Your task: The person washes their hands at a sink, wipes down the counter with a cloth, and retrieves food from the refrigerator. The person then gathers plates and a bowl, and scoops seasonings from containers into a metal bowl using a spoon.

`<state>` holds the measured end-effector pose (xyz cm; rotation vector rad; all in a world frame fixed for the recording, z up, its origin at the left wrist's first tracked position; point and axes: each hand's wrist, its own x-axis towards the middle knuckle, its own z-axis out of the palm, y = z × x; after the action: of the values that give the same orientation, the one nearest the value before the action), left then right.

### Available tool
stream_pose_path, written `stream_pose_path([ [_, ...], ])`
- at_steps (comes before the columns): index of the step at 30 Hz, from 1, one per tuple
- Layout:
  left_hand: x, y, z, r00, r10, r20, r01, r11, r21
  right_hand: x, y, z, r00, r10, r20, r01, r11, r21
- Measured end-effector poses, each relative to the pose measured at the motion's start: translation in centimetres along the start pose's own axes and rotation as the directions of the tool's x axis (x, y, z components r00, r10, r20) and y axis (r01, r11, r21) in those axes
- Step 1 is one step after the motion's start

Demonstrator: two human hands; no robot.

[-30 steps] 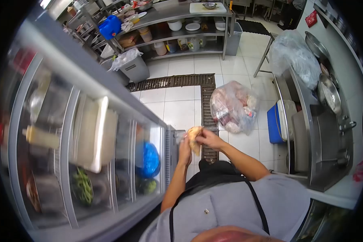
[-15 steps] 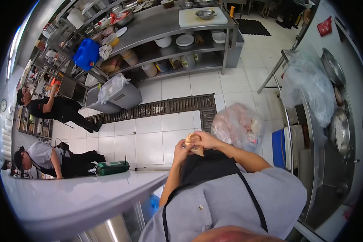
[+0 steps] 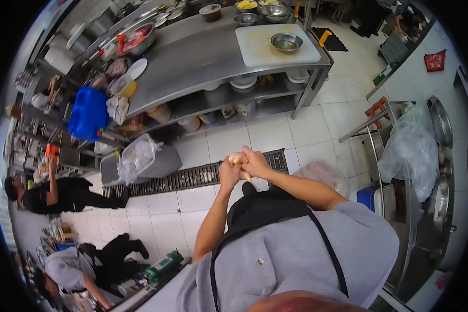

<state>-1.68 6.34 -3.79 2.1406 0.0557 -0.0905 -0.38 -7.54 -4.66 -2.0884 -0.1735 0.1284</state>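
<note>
My left hand (image 3: 229, 172) and my right hand (image 3: 257, 164) meet in front of my black apron, out over the floor drain. Both are closed around a small tan bundle (image 3: 237, 158), which looks like a filled plastic bag. Its rounded top bulges above my fingers and a narrow end pokes out below them. What it contains is too small to tell, and most of its middle is covered by my fingers.
A steel table (image 3: 192, 49) ahead carries a cutting board (image 3: 249, 49) with a metal bowl (image 3: 286, 42). Grey bins (image 3: 161, 158) stand left. Two people work at left. A filled clear bag (image 3: 322, 176) lies beyond my right arm. Shelving (image 3: 408, 223) stands right.
My view has moved closer to the steel table. My hands have drawn together and wrap more tightly around the tan bundle, with my arms stretched further forward.
</note>
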Motion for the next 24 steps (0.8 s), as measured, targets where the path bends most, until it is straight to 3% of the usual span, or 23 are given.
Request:
stream_pose_path([
  [1,3.1,0.6,0.0,1.000,0.008,0.014,-0.008,1.000,0.001,2.3,0.4,-0.5,0.996,0.008,-0.088,-0.010,1.000,-0.028],
  [3,8.7,1.6,0.0,0.975,0.181,0.125,-0.189,0.981,0.052,6.6,1.0,-2.3,0.987,0.044,-0.153,-0.045,0.999,-0.002],
  [5,14.2,2.8,-0.7,0.959,0.194,0.209,-0.216,0.972,0.089,10.4,1.3,-5.3,0.977,-0.062,-0.206,0.077,0.995,0.067],
  [6,16.6,4.0,-1.6,0.943,0.230,0.240,-0.253,0.965,0.070,12.4,1.4,-7.0,0.975,-0.053,-0.215,0.070,0.995,0.072],
  [8,21.1,6.4,-3.1,0.922,0.270,0.278,-0.295,0.954,0.050,16.3,1.6,-10.3,0.996,0.053,-0.078,-0.025,0.943,0.331],
  [10,25.1,8.6,-4.3,0.829,0.220,0.514,0.004,0.917,-0.398,19.7,0.1,-12.7,0.998,0.046,-0.047,-0.021,0.901,0.434],
  [12,30.0,10.3,-5.1,0.806,0.151,0.573,0.212,0.830,-0.516,24.1,0.0,-15.1,0.999,0.003,-0.034,0.015,0.860,0.511],
  [14,35.3,12.7,-5.6,0.743,0.159,0.650,0.389,0.687,-0.613,29.0,-0.3,-17.5,0.990,0.013,-0.143,0.070,0.828,0.556],
  [15,38.0,14.3,-5.4,0.740,0.153,0.655,0.396,0.688,-0.608,31.7,-0.5,-18.9,0.979,0.003,-0.202,0.114,0.816,0.567],
  [17,43.0,17.0,-4.8,0.653,0.158,0.741,0.630,0.430,-0.647,36.8,-1.0,-21.6,0.978,0.010,-0.209,0.115,0.806,0.580],
  [21,51.3,18.4,-1.5,0.652,0.155,0.742,0.644,0.405,-0.649,43.7,-2.1,-24.6,0.990,-0.064,-0.124,0.131,0.736,0.664],
  [22,52.9,17.7,-1.4,0.686,0.164,0.709,0.651,0.296,-0.699,44.6,-2.3,-25.3,0.989,-0.120,-0.091,0.151,0.737,0.659],
  [23,54.1,17.0,-1.4,0.721,0.166,0.673,0.647,0.186,-0.740,45.5,-1.9,-26.0,0.990,-0.107,-0.087,0.138,0.733,0.666],
  [24,55.1,16.5,-1.6,0.718,0.158,0.678,0.653,0.184,-0.735,47.0,-1.0,-27.1,0.997,0.041,-0.070,0.011,0.784,0.620],
])
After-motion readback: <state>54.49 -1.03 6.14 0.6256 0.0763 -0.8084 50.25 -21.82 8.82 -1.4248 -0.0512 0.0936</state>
